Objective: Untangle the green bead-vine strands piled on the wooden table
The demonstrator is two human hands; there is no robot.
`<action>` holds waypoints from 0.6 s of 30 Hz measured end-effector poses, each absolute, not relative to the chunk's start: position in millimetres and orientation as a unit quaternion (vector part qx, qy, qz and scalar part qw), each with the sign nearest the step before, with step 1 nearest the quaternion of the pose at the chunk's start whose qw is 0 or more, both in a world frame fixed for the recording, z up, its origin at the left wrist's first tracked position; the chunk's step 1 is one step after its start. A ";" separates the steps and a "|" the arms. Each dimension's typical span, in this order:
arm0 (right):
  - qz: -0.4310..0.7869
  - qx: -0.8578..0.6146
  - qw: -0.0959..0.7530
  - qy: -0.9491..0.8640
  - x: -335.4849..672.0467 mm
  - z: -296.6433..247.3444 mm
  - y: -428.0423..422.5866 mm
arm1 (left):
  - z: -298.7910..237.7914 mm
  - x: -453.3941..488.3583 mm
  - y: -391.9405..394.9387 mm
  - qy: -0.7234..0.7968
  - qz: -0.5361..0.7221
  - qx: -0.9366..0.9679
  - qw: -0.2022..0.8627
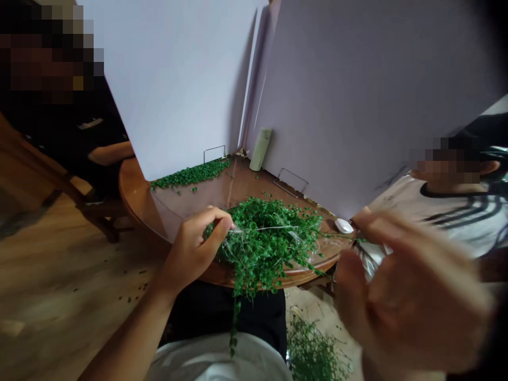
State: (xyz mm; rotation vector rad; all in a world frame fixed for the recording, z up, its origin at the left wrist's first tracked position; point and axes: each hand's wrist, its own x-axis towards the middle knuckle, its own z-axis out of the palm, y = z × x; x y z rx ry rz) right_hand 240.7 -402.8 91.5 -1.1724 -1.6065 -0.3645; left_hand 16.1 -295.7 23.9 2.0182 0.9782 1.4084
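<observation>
the leafy green heap (270,248) sits on the near part of the surface (129,185), spilling over its near edge. at its left side i have the left hand (202,238) with thumb and forefinger together, pinching what looks like a pale strand (273,228). the right hand (413,296) is raised to the right with curled fingers, and a thin green stem (337,235) runs towards it; i cannot tell whether it grips that stem. with stems this tangled, i judge a light pinch and a slow, low draw best, the left hand steadying the heap so one strand parts without snapping or dragging the rest along. i would mind the near edge too (one sprig (234,328) already hangs down there).

the right hand is my worst view: close to the lens, blurred, and covering part of the shiny wrapping (371,259) behind it. i cannot make out where the pale strand ends inside the heap. the left panel (178,79) hides what lies beyond the far row of loose leaves (192,174), and the lower frame edge cuts off the stems on the floor (317,349).
</observation>
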 end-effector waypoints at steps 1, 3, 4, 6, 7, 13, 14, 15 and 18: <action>-0.154 -0.465 0.505 -0.711 230.7 74.8 -404.8 | 24.2 16.7 -296.3 0.353 0.517 0.737 0.254; -0.110 -0.480 0.451 -0.744 212.5 44.9 -401.4 | 23.2 17.8 -296.1 0.340 0.517 0.732 0.284; -0.081 -0.505 0.425 -0.747 204.9 32.8 -396.1 | 22.2 18.3 -295.6 0.332 0.513 0.731 0.305; -0.060 -0.549 0.405 -0.729 193.0 16.2 -381.5 | 20.2 18.5 -294.7 0.311 0.502 0.726 0.352; -0.063 -0.563 0.401 -0.720 188.8 11.6 -373.8 | 19.6 18.2 -294.5 0.296 0.498 0.724 0.375; -0.066 -0.566 0.417 -0.708 180.7 14.4 -350.6 | 20.1 11.9 -298.4 0.262 0.464 0.725 0.436; -0.052 -0.562 0.424 -0.708 181.2 16.3 -350.8 | 20.3 10.8 -299.1 0.269 0.467 0.726 0.428; -0.034 -0.559 0.433 -0.707 182.1 17.8 -351.5 | 20.3 9.8 -299.5 0.275 0.471 0.727 0.417; 0.035 -0.544 0.473 -0.692 187.0 19.4 -354.6 | 19.8 8.5 -299.9 0.273 0.485 0.734 0.390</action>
